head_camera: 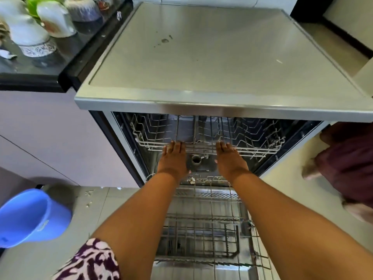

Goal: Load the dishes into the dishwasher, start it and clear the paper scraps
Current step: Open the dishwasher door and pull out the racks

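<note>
The dishwasher (201, 57) stands open in front of me, its steel top bare. The empty white upper rack (260, 142) sits inside the tub. My left hand (172, 158) and my right hand (230, 158) both reach in palm down, fingers laid over the rack's front rail. Below my forearms the grey lower rack (201, 235) is pulled out over the lowered door and holds no dishes. White cups and bowls (26, 27) stand upside down on the black counter at the top left. Small paper scraps (88, 199) lie on the floor to the left of the door.
A blue bucket (30, 217) sits on the floor at the lower left. Another person in dark red clothes (347, 162) is close on the right. A torn paper piece (7, 54) lies on the counter near the cups. White bits (191, 179) lie at the tub's front edge.
</note>
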